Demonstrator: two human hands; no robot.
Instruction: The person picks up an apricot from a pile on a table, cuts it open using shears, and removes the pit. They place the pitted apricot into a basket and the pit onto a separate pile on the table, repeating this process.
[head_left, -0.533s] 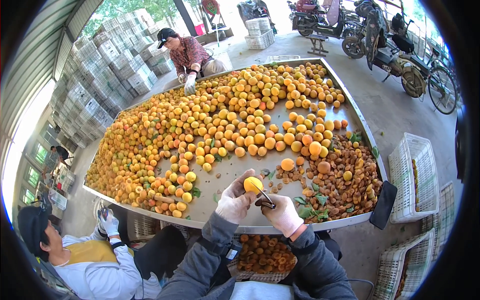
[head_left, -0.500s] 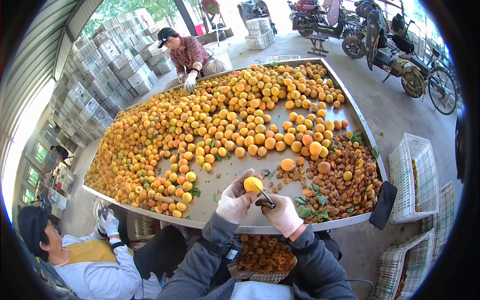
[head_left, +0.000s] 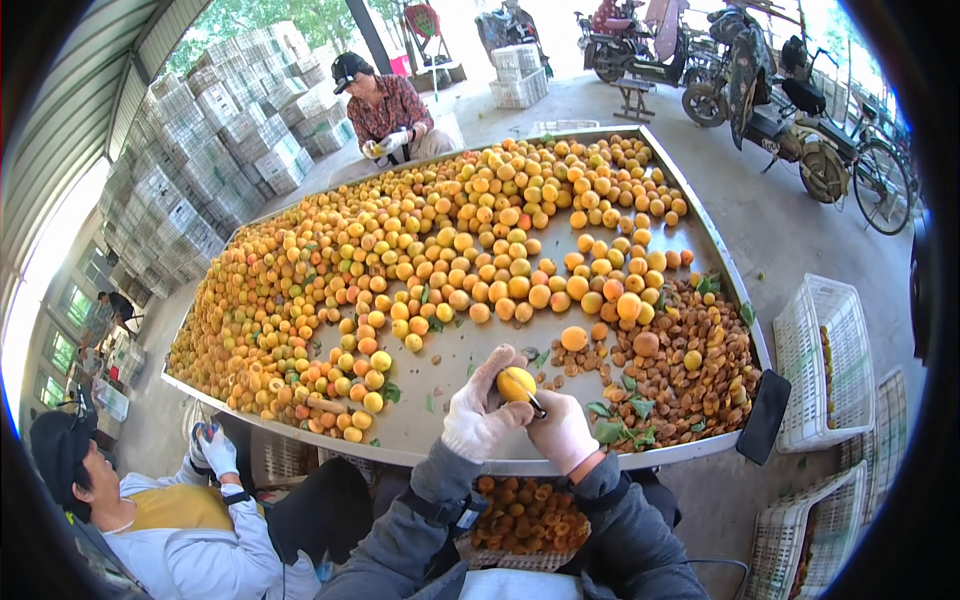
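Observation:
In front of my chest, above the near edge of the table, my left hand (head_left: 476,414) in a white glove grips a yellow apricot (head_left: 516,384) between thumb and fingers. A dark line runs across the fruit's skin. My right hand (head_left: 565,430), gloved too, is closed round a slim dark metal tool (head_left: 539,407); its tip meets the apricot's lower right side, and the fingers cover most of it. Below my hands a crate of opened apricots (head_left: 528,512) stands between my knees. Whole apricots (head_left: 430,230) cover much of the metal-topped table (head_left: 455,385).
Brown apricot stones (head_left: 690,355) and green leaves lie heaped at the table's right, beside a black phone (head_left: 764,417) on the rim. White plastic crates (head_left: 835,400) stand to the right. One co-worker (head_left: 180,520) sits at my left, another (head_left: 385,110) across the table.
The tool's tip has moved against the apricot, and both hands have come closer together. The co-worker across the table has drawn a hand back from the pile and now holds a fruit.

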